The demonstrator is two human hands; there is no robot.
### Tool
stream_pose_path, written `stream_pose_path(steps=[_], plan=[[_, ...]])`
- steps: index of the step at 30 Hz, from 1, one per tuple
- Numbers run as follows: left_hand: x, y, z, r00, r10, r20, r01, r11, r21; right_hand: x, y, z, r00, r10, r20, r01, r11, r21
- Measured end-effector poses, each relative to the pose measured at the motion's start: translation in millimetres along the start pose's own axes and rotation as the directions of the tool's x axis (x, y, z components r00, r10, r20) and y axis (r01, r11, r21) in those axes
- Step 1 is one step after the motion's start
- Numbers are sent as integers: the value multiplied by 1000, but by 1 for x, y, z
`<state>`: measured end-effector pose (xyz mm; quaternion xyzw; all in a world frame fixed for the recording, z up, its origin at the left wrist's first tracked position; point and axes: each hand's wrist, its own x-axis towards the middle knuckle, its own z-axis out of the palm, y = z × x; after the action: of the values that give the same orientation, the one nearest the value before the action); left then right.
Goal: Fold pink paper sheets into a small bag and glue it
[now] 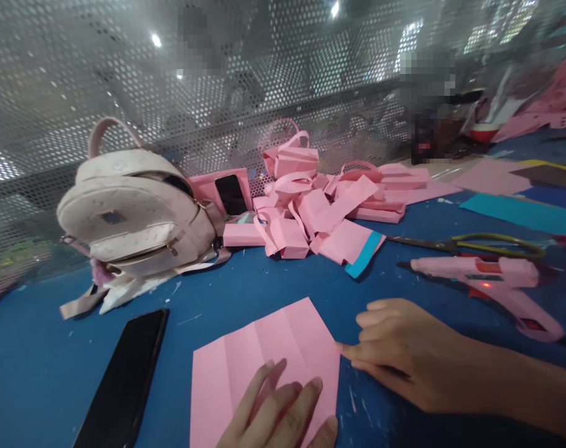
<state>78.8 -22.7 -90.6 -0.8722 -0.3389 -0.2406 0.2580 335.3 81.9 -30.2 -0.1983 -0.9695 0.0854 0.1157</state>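
A pink sheet of paper [259,354] with fold creases lies flat on the blue table [245,289] in front of me. My left hand [278,414] rests on the sheet's near part with its fingers stretched out flat. My right hand [399,351] lies at the sheet's right corner, fingers curled and pressed together, the fingertip touching the paper's point.
A black phone [124,376] lies left of the sheet. A pale backpack [134,214] stands at the back left. Several folded pink paper bags [311,205] are heaped behind. Scissors [479,244] and a pink glue gun [492,280] lie at the right. A perforated metal screen [124,74] closes the back.
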Motion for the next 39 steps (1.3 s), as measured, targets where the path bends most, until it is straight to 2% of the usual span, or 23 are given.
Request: stream_pose_path(steps=[2,4,5,6,10,15,21,26,29,34,37,39], plan=[[5,-4,-2,999,33,-29,-34,999,-21,1,-3,3,999,-33,-5,32,998,-48],[13,-10,-8,996,86,18,-85,995,-57,1,-4,6,997,-64,-49,61,995,-75],[17,-13,-13,999,48,-5,-48,996,-81,1,-3,8,994,-77,-82,70,994,-80],[22,-15,-19,994,99,39,-95,991,-97,1,-3,9,990,-86,-112,78,994,-75],[33,-22,-40,969,217,114,-209,975,-79,2,-1,8,983,-79,-168,92,993,68],[30,-18,-48,956,237,171,-228,971,-69,2,-2,5,976,-20,-218,63,980,191],[31,0,-43,992,110,60,-103,989,-106,4,-4,6,982,-74,-173,108,974,200],[35,18,-43,997,71,19,-72,997,19,3,-8,6,978,-92,-187,126,976,178],[39,18,-46,1000,30,2,-30,997,76,1,-9,4,970,-115,-212,145,981,129],[44,-2,-71,998,51,-20,-49,992,114,-2,-16,-8,953,-138,-268,147,989,13],[40,-6,-93,996,49,-80,-49,999,2,0,-27,-19,956,-49,-289,74,994,76],[35,1,-103,988,86,-130,-98,992,-84,6,-35,-25,963,48,-265,3,982,190]])
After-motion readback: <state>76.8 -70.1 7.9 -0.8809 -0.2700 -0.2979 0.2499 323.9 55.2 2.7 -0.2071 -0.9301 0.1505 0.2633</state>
